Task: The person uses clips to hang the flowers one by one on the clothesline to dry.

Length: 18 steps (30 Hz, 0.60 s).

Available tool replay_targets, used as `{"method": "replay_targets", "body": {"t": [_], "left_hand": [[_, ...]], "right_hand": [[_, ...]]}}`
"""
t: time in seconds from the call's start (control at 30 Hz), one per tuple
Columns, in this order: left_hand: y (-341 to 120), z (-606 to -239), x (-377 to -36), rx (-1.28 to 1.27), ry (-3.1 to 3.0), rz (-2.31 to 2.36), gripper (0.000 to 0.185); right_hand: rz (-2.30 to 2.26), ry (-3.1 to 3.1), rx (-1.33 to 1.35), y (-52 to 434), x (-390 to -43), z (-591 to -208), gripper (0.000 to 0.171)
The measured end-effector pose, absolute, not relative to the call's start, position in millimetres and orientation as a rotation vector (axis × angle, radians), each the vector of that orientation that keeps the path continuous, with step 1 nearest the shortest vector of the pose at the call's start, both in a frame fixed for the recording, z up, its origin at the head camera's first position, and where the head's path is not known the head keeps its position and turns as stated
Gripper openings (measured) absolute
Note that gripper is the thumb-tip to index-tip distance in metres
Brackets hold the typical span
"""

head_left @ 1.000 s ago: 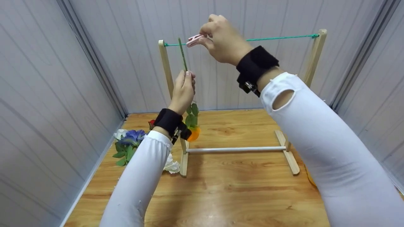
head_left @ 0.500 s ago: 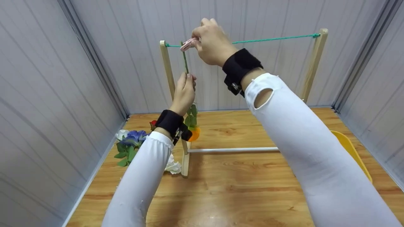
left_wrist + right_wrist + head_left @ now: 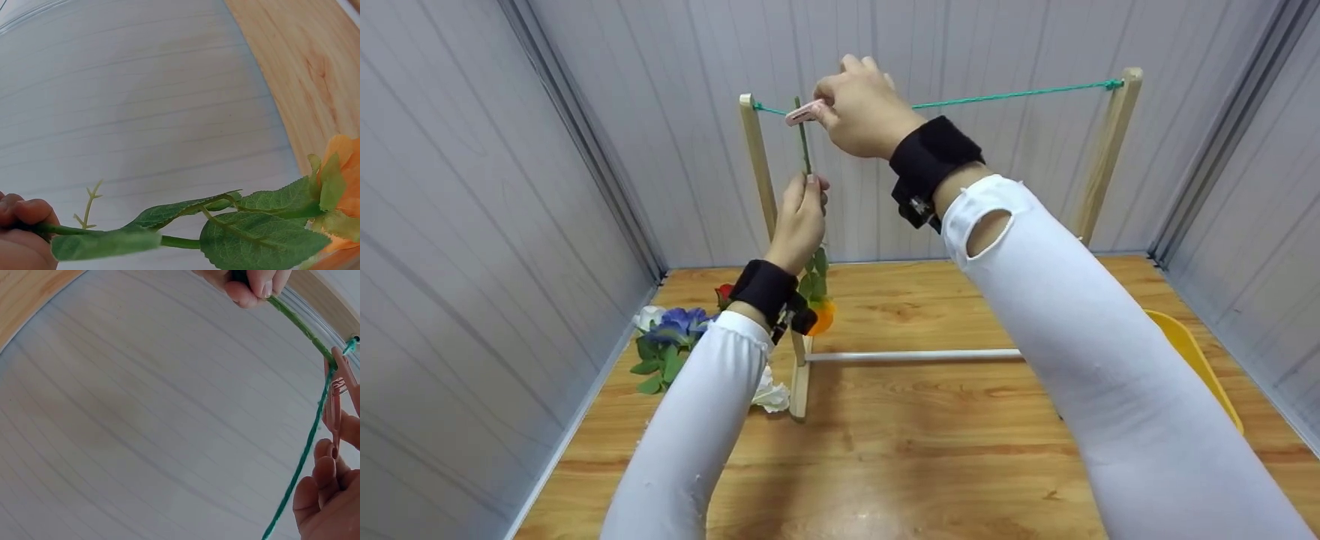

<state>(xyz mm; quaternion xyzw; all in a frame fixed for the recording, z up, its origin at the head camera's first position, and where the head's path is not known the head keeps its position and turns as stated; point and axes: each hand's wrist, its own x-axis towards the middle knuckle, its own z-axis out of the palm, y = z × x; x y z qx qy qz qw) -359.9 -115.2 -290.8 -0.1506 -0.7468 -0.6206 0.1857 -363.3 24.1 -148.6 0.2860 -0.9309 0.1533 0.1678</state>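
My left hand (image 3: 801, 217) grips the green stem (image 3: 804, 146) of an artificial orange flower (image 3: 823, 316), which hangs bloom down. Its leaves (image 3: 264, 239) and orange petals (image 3: 343, 185) fill the lower right of the left wrist view. Above, my right hand (image 3: 866, 109) pinches a pink clothespin (image 3: 802, 113) by its handles. In the right wrist view the tips of the clothespin (image 3: 336, 391) straddle the stem's end and the green cord (image 3: 306, 455), which meet there. Whether the clothespin bites down fully cannot be told.
The cord (image 3: 1012, 96) runs between two wooden posts (image 3: 1106, 161) joined low down by a white bar (image 3: 915, 355). Blue (image 3: 679, 324), white (image 3: 771, 394) and red (image 3: 724, 294) artificial flowers lie at the left. A yellow tray (image 3: 1196, 364) is partly behind my right sleeve.
My right hand has moved left and slightly down, bringing the clothespin from beside the stem onto it at the cord. The cord's left part now dips lower. My left hand has barely moved.
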Motion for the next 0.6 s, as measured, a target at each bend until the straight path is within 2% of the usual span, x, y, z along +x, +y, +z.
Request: {"method": "replay_targets", "body": {"t": [0.6], "left_hand": [[-113, -292, -362, -0.465, -2.076, -1.807, 0.031]], "right_hand": [[0.67, -2.522, 0.867, 44, -366, -150, 0.046]]}}
